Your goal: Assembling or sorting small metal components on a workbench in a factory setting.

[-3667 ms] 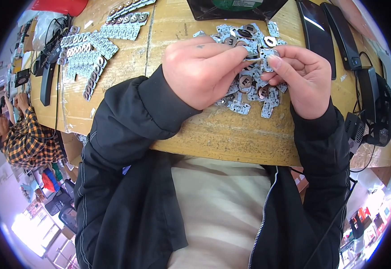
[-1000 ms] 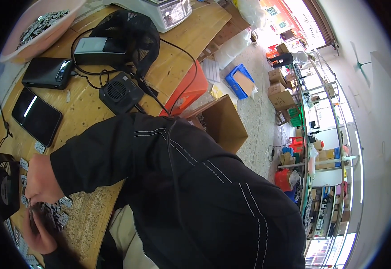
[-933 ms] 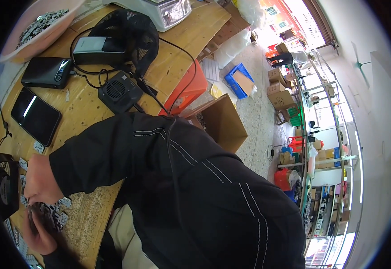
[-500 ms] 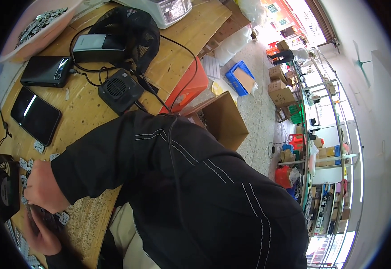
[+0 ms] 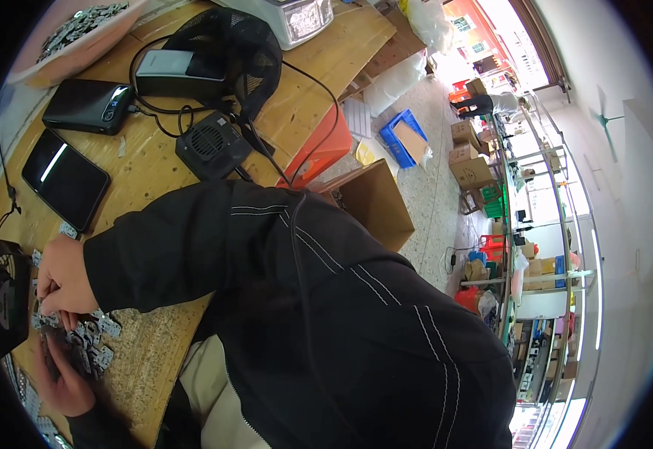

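Wooden desk [image 5: 154, 168] fills the left side of our view, and our head is turned, so our hands sit far off at the left edge. Small grey metal parts [image 5: 87, 340] lie in a little pile on the desk, right between our two hands. Our right hand [image 5: 63, 275] is above the pile with its fingers curled down, pinching at the parts under it. Our left hand [image 5: 63, 383] is below the pile, fingers bent up to touch the parts. We cannot tell just which part each hand grips. Both hands are close, but the right hand looks right on top of the pile. The pile runs in a line from one hand to the other. A black phone [image 5: 65, 179] lies just past our right hand. A small black fan [image 5: 210, 146] sits farther up.
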The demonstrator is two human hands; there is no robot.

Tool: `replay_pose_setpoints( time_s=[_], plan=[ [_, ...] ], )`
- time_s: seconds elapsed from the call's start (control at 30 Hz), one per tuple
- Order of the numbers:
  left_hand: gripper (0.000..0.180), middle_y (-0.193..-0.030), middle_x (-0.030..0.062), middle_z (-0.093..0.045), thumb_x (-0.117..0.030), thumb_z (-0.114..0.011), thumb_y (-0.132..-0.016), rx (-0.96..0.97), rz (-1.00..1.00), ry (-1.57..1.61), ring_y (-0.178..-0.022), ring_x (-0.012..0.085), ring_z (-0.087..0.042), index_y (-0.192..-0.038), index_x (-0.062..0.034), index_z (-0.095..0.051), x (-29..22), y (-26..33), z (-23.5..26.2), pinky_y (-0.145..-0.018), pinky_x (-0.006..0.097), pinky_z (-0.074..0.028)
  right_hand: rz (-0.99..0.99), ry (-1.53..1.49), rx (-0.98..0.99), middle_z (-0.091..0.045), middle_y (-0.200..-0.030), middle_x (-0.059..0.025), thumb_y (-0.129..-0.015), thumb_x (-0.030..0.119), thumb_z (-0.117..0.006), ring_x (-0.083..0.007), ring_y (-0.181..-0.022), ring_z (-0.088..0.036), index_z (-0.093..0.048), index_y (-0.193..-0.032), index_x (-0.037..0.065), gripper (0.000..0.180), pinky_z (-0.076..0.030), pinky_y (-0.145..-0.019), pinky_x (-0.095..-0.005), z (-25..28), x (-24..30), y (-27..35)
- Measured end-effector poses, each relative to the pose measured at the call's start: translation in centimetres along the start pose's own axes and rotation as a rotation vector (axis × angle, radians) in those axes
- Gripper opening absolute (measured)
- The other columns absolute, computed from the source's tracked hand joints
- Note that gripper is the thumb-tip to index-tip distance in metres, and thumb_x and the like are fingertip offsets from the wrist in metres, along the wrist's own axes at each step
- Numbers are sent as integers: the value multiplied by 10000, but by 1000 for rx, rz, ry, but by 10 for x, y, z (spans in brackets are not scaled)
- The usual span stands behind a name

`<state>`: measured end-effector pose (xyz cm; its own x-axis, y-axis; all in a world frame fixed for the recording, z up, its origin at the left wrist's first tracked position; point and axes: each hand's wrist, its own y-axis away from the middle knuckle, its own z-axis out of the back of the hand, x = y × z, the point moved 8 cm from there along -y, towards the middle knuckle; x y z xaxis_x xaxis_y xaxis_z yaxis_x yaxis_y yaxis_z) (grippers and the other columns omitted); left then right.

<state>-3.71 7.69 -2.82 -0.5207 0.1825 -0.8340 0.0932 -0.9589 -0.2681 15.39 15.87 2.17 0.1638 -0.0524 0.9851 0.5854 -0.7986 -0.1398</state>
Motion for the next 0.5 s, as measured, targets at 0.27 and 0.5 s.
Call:
replay_pose_setpoints(
  time_s=[0.27,0.5],
  plan=[
    [298,-1051,93,-642,-49,-536,-961,22,50,28,-855,103,-590,-1233,73,-549,8,1,1,-744,211,-472,-15,-25,12,-675,-669,-179,-826,-57,-600,-203,-563,-691,-617,-801,-168,115,-562,-488,-265,-1,-13,-3],
    [308,-1036,106,-622,-58,-521,-970,62,11,-24,-847,125,-573,-1247,74,-519,5,-1,1,-750,220,-465,-15,-28,37,-676,-656,-168,-818,-45,-611,-194,-565,-692,-627,-784,-159,120,-562,-502,-253,-3,-13,-6]
  ],
)
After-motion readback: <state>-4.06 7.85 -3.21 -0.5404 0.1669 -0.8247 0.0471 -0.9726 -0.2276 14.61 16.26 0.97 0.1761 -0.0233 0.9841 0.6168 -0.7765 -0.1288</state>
